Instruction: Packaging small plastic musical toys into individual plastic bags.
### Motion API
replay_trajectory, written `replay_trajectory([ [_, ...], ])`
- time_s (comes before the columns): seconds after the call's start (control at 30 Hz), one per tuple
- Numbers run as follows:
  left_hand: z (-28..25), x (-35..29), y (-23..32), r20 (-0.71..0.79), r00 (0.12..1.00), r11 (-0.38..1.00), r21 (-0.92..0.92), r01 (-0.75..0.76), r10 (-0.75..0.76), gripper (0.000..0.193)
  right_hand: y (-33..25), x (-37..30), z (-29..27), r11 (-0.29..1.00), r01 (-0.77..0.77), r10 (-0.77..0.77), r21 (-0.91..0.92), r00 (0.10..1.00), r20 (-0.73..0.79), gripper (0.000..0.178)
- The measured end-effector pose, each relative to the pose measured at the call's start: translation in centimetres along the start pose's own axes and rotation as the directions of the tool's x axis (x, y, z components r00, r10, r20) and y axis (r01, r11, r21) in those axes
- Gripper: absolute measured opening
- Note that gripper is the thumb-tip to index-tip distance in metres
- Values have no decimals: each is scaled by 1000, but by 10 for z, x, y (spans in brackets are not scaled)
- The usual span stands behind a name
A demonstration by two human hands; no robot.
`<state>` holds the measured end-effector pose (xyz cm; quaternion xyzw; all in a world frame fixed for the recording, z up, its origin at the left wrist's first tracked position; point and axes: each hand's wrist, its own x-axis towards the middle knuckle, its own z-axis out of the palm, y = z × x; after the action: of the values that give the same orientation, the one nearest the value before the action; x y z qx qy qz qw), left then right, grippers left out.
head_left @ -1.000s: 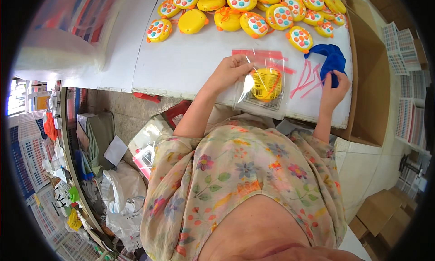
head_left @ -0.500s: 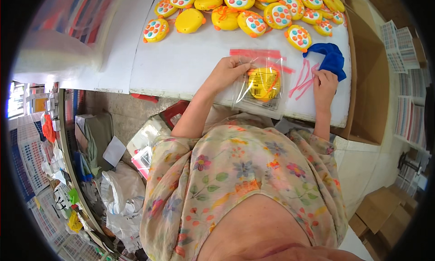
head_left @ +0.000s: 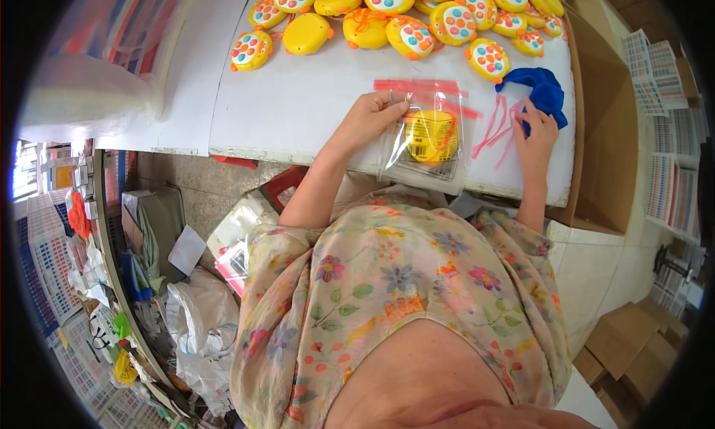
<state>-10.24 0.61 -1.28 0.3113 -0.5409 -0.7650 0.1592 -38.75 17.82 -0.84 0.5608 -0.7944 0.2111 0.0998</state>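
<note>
Our right hand (head_left: 538, 131) had shifted left since a second before, from the blue cloth (head_left: 546, 92) to the upper ends of the pink strips (head_left: 488, 135). Leftmost, our left hand (head_left: 372, 121) pinched the upper left side of a clear bag (head_left: 392, 150) between thumb and fingers. Inside it, at the white table's (head_left: 298, 105) near edge, we had a yellow toy (head_left: 430, 131), printed side up. Next lay the strips, then our right hand, fingers bent; we couldn't tell whether they gripped a strip. Rightmost stood a cardboard box (head_left: 607, 146).
</note>
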Motion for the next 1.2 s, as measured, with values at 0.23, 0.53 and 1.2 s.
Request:
replay_trajectory([
  [0.23, -2, 0, 1, 25, 999, 997, 73, -22, 20, 26, -26, 13, -12, 996, -77, 88, 46, 939, -333, 47],
  [0.53, -7, 5, -11, 85, 995, 999, 12, -48, 47, 26, -78, 23, 9, 855, -145, 57, 499, 981, 187, 17],
  [1.2, -3, 1, -3, -49, 998, 916, -397, -55, 38, 18, -76, 26, 25, 326, -436, 144, 839, 900, 412, 12],
])
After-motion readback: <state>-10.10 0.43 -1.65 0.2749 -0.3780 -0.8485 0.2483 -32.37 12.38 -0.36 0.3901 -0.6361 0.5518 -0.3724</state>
